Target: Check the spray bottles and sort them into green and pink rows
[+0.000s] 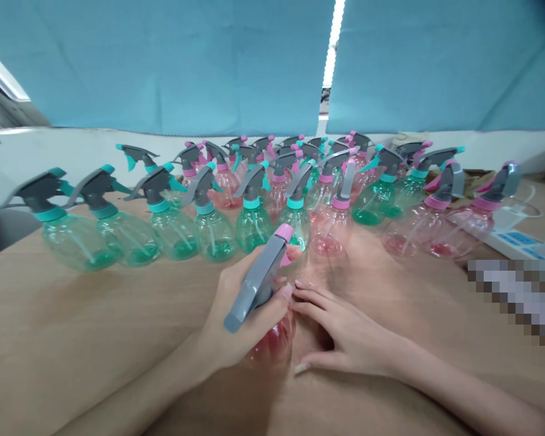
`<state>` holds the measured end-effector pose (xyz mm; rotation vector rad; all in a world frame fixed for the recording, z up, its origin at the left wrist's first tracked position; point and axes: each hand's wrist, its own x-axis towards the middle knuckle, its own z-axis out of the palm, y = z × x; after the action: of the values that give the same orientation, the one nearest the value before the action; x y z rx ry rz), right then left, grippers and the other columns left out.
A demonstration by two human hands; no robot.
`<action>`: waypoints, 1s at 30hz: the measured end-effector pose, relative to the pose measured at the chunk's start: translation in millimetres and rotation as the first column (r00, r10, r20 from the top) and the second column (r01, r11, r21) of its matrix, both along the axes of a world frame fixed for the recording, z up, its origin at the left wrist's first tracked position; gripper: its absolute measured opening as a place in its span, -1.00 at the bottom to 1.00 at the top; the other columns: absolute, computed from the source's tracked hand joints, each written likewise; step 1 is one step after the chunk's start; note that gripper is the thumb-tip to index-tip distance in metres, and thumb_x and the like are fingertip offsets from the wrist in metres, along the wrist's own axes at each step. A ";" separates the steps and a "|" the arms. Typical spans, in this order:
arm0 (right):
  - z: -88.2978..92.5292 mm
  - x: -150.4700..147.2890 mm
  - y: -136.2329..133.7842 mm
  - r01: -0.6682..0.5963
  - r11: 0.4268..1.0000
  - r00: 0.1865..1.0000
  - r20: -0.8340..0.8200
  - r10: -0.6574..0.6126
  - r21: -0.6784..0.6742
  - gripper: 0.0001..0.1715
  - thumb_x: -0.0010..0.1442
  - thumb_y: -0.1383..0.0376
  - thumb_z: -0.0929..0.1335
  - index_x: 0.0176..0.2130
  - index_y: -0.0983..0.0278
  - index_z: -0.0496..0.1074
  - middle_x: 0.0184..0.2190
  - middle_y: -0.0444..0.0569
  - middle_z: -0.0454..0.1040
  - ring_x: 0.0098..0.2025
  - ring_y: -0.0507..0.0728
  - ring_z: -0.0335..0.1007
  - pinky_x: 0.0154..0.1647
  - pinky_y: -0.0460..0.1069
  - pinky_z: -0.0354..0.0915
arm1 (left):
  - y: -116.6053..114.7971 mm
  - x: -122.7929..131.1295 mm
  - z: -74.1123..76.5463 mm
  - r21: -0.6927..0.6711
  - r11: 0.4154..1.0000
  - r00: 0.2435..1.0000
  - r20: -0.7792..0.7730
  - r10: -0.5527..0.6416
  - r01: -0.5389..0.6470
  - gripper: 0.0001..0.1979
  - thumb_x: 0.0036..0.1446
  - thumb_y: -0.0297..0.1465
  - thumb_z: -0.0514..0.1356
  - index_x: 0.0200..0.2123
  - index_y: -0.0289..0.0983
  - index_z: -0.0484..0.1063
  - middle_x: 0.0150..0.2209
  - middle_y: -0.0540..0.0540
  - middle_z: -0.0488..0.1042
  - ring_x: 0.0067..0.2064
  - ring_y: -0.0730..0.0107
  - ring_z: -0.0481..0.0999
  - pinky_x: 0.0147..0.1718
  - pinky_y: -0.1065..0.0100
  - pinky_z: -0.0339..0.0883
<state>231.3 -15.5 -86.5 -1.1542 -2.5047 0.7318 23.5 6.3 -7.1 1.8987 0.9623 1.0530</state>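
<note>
Nearest, I see the left hand (231,303) wrapped around a pink spray bottle (276,340) under its grey head, over the table (95,351) — the right hand (345,333), fingers spread, just beside. Beyond, green bottles (172,233) hold shallow green liquid — pink bottles (329,230), reddish.

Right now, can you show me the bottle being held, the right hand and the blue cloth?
Held bottle (260,278): head view, on its gray spray top.
Right hand (354,331): head view, on its back.
Blue cloth (263,66): head view, near its middle.
</note>
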 end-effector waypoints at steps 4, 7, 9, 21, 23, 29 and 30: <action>0.4 0.1 -0.4 0.007 1.000 1.000 0.007 -0.007 0.016 0.05 0.10 -0.27 0.34 0.31 0.35 0.23 0.34 0.23 0.17 0.40 0.36 -0.06 0.36 0.27 0.03 | 0.1 -0.8 -2.0 0.000 1.000 1.000 -0.016 0.006 -0.006 -0.55 0.02 -0.44 0.19 0.04 -0.18 0.42 -0.01 -0.10 0.58 -0.12 0.20 0.61 -0.08 0.18 0.53; 0.1 0.0 -0.5 0.006 1.000 1.000 0.015 -0.006 0.027 0.03 0.13 -0.25 0.33 0.30 0.36 0.22 0.33 0.23 0.18 0.40 0.35 -0.05 0.36 0.26 0.04 | 0.1 -0.3 -2.4 -0.005 1.000 1.000 -0.019 0.003 -0.003 -0.56 0.04 -0.44 0.18 0.04 -0.20 0.41 0.00 -0.11 0.57 -0.13 0.23 0.61 -0.09 0.20 0.54; -0.6 -0.1 -0.6 0.002 0.999 1.000 0.013 -0.002 0.037 0.03 0.13 -0.24 0.33 0.31 0.36 0.22 0.33 0.23 0.19 0.40 0.34 -0.05 0.36 0.25 0.03 | -0.1 0.4 -1.8 -0.007 1.000 1.000 -0.004 -0.001 0.001 -0.57 0.05 -0.44 0.18 0.04 -0.19 0.42 0.02 -0.11 0.56 -0.08 0.23 0.60 -0.06 0.22 0.53; -6.9 -0.1 -1.1 0.013 0.998 1.000 -0.013 -0.012 0.054 -0.02 0.17 -0.17 0.36 0.34 0.32 0.14 0.34 0.17 0.19 0.41 0.30 -0.06 0.38 0.21 0.01 | 0.9 1.0 -1.3 0.061 0.998 0.997 -0.062 0.038 -0.034 -0.63 0.06 -0.41 0.16 -0.02 -0.14 0.47 -0.12 -0.05 0.60 -0.28 0.29 0.60 -0.20 0.24 0.54; -7.0 0.2 -1.0 0.008 0.998 1.000 -0.018 -0.007 0.059 0.00 0.17 -0.18 0.36 0.35 0.31 0.13 0.34 0.17 0.19 0.41 0.30 -0.07 0.38 0.22 0.01 | 0.6 0.8 -1.2 0.066 0.997 0.996 -0.076 0.042 -0.037 -0.65 0.07 -0.41 0.15 -0.04 -0.15 0.47 -0.13 -0.04 0.59 -0.28 0.30 0.59 -0.21 0.25 0.53; -6.3 0.5 -0.9 0.010 0.999 1.000 -0.020 -0.009 0.051 0.01 0.17 -0.18 0.35 0.35 0.33 0.13 0.34 0.19 0.18 0.40 0.33 -0.05 0.37 0.26 0.03 | -2.2 -1.0 2.9 0.006 0.999 0.995 -0.083 0.047 -0.047 -0.67 0.04 -0.45 0.16 -0.08 -0.13 0.44 -0.21 0.01 0.59 -0.33 0.29 0.57 -0.25 0.25 0.53; -6.4 0.6 -1.1 0.013 0.999 1.000 -0.022 -0.012 0.049 0.01 0.16 -0.18 0.36 0.35 0.32 0.13 0.34 0.19 0.18 0.40 0.33 -0.05 0.37 0.27 0.03 | -2.4 -1.5 3.9 -0.009 0.999 0.997 -0.066 0.039 -0.040 -0.68 0.03 -0.46 0.15 -0.10 -0.13 0.44 -0.18 0.00 0.59 -0.30 0.28 0.58 -0.21 0.24 0.52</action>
<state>231.8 -16.6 -92.9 -1.1381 -2.4807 0.6723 22.0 3.8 -3.2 1.9231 1.0444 1.0121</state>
